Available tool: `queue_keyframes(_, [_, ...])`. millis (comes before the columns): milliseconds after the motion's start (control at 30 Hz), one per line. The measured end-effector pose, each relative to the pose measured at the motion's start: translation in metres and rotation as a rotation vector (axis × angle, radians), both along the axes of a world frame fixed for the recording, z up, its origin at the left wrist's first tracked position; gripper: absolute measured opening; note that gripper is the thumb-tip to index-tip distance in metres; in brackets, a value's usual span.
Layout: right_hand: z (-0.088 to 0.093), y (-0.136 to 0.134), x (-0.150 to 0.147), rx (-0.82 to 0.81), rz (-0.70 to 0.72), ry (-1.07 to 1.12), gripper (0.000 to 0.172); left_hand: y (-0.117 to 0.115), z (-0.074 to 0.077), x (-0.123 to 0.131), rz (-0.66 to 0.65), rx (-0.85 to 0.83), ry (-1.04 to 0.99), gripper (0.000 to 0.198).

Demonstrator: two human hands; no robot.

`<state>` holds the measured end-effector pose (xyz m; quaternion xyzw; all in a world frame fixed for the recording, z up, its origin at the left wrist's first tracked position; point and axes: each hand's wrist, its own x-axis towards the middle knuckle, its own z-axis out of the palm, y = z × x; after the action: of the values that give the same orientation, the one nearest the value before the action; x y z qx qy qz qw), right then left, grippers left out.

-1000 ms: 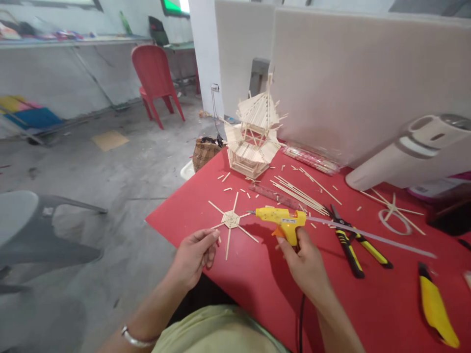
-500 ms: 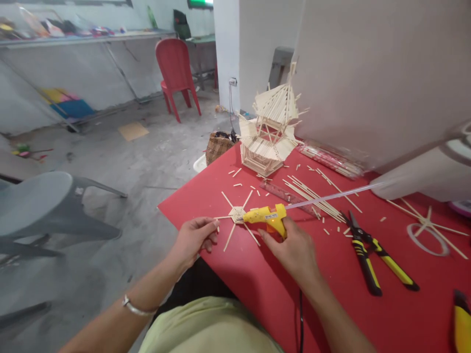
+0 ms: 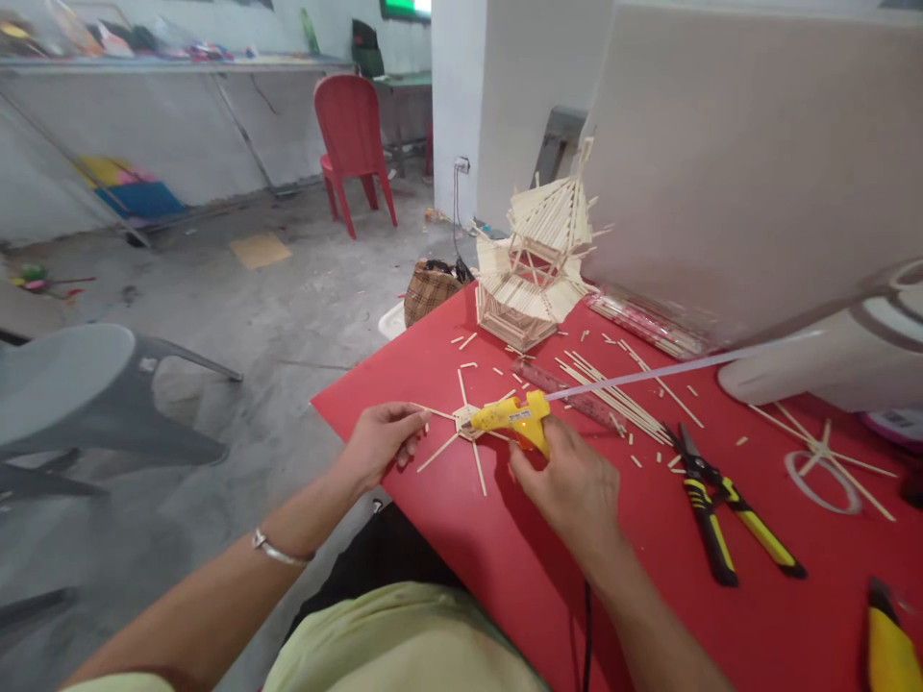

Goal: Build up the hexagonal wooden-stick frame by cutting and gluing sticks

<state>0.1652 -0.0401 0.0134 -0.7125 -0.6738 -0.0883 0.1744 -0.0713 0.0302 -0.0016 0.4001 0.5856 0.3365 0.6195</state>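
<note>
While the red worktop [image 3: 404, 365] carried everything in use, the largest thing upon it was a tiered tower of pale sticks [image 3: 530, 293], standing upright at the far edge; its walls and roofs looked already built. Nearer to the person, on the right, long-handled cutters [image 3: 713, 476] lay with their blades apart, touched by nobody.

The right hand [image 3: 569, 471] was closed around the handle of a yellow glue gun [image 3: 509, 415], from whose back a long glue stick [image 3: 670, 367] stuck out. Its nozzle was over the middle of a spoked stick frame [image 3: 470, 413], which lay flat on the worktop between the two hands; whether the tip touched it, I could not tell.

In this frame, the centre was already filled with small crosspieces, but the outer lengths of the spokes were bare, so I judged it only partly done. The left hand [image 3: 386, 447] was beside one spoke, its thumb and finger pinched, as it seemed, on a short stick piece [image 3: 426, 427]; whether they also gripped the spoke was unclear. Uncut sticks [image 3: 612, 394] and scattered cut bits [image 3: 468, 342] remained unused behind.
</note>
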Motion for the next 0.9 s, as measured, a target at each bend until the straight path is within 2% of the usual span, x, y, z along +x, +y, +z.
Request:
queue_keyframes(167, [0.009, 0.007, -0.009, -0.067, 0.006, -0.057, 0.030, 0.004, 0.006, 0.004, -0.133, -0.164, 0.052, 0.025])
queue_keyframes(367, [0.016, 0.013, -0.018, -0.113, -0.001, -0.137, 0.029, 0.013, 0.005, 0.006, -0.277, -0.227, 0.065, 0.016])
queue_keyframes(600, [0.016, 0.017, -0.020, -0.068, 0.031, -0.193, 0.026, 0.017, 0.008, 0.006, -0.310, -0.257, 0.083, 0.013])
queue_keyframes(900, [0.015, 0.021, -0.023, -0.027, 0.038, -0.216, 0.022, 0.016, 0.003, 0.004, -0.330, -0.205, 0.026, 0.018])
